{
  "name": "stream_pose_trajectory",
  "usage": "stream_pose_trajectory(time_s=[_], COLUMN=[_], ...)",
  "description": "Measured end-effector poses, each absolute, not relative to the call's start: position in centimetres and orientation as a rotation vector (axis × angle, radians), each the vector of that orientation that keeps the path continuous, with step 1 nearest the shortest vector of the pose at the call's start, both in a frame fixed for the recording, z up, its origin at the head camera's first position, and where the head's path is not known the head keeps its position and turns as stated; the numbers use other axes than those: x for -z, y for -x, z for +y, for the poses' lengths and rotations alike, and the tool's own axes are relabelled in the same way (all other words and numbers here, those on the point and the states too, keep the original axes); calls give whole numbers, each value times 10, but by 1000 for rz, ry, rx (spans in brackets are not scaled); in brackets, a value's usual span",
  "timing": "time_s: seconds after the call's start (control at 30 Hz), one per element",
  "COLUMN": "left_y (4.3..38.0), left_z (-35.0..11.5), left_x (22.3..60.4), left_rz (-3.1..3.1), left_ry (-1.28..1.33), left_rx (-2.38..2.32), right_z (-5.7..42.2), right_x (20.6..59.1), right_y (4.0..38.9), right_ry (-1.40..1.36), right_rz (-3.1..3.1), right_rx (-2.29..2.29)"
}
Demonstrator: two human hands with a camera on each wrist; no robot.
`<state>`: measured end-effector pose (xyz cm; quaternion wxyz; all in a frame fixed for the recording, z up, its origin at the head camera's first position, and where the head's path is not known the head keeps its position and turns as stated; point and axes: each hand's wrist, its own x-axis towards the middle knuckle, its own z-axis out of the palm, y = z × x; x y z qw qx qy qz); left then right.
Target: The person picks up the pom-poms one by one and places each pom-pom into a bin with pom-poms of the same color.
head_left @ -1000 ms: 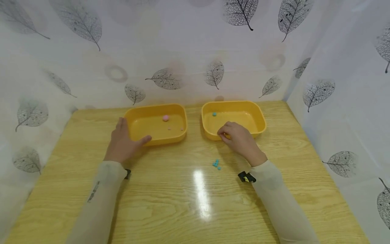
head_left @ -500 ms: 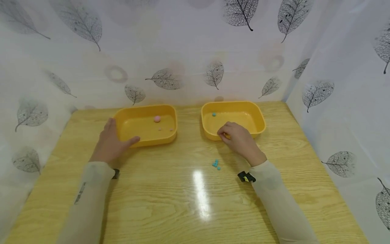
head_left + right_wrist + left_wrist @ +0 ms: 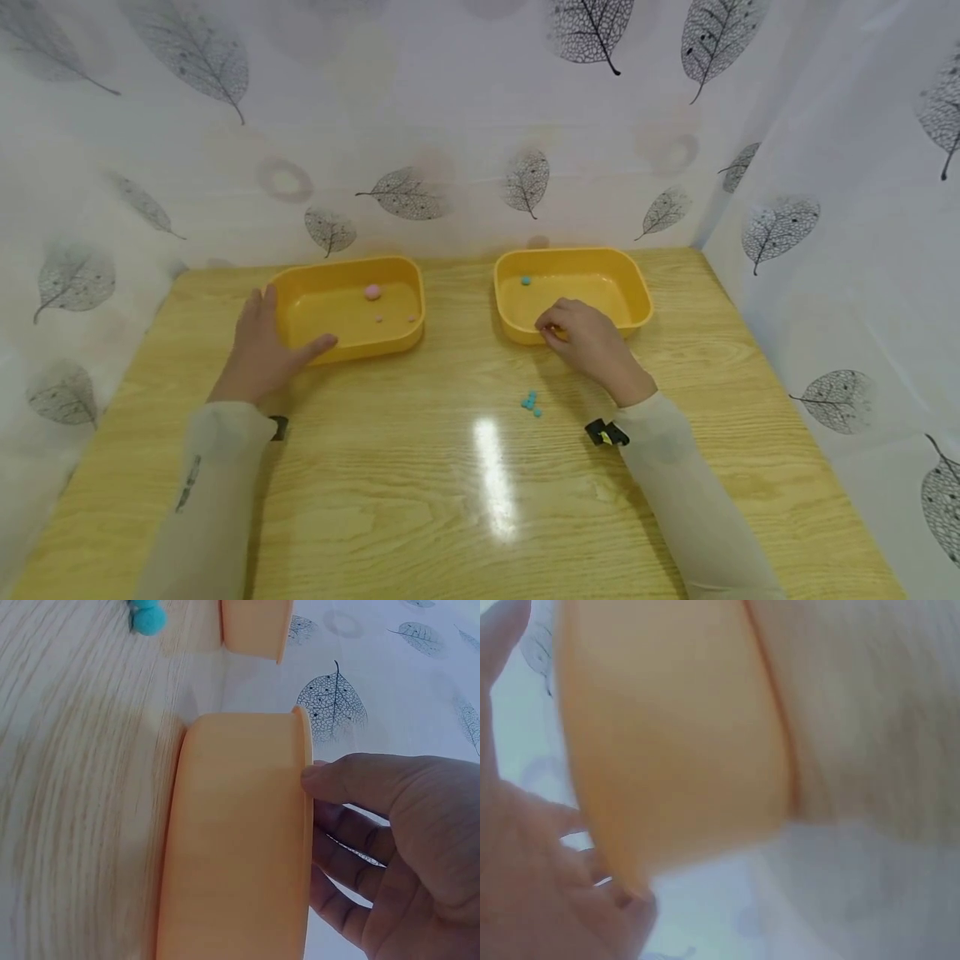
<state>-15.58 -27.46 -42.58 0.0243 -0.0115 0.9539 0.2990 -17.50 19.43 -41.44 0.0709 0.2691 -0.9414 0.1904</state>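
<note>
In the head view my left hand (image 3: 262, 346) grips the corner of the left yellow plastic basin (image 3: 345, 350), its fingers at the left rim and its thumb along the front rim. A larger pink ball (image 3: 372, 292) and two tiny pink bits lie inside. My right hand (image 3: 588, 342) pinches the front rim of the right yellow basin (image 3: 517, 329); the right wrist view has the thumb outside this basin's wall (image 3: 240, 832) and the fingers behind the rim. One turquoise ball (image 3: 526, 281) sits in the right basin. Blur hides detail in the left wrist view.
Several small turquoise balls (image 3: 529, 402) lie clustered on the wood-grain table (image 3: 405, 500), in front of the right basin. A white curtain (image 3: 465, 100) printed with leaves stands behind and along both sides. A gap separates the two basins.
My left hand has slid the left basin leftward across the table with the pink things in it, widening the gap between basins. The right hand and right basin have stayed put.
</note>
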Motion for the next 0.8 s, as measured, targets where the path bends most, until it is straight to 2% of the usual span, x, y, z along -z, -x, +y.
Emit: stream_pose_trajectory(time_s=[0.27, 0.47, 0.6, 0.8], left_y=[137, 123, 123, 144], left_z=[-204, -131, -98, -77], left_x=[404, 416, 435, 457], left_rz=[3143, 2947, 2626, 2149], left_ry=[-285, -564, -432, -192], left_rx=[-1141, -1332, -1434, -1672], right_z=[196, 195, 193, 188], right_x=[414, 414, 416, 422], right_y=[173, 173, 174, 174], right_ry=[-823, -851, -880, -947], right_rz=[-2832, -2815, -2797, -2745], right_rx=[-552, -557, -580, -647])
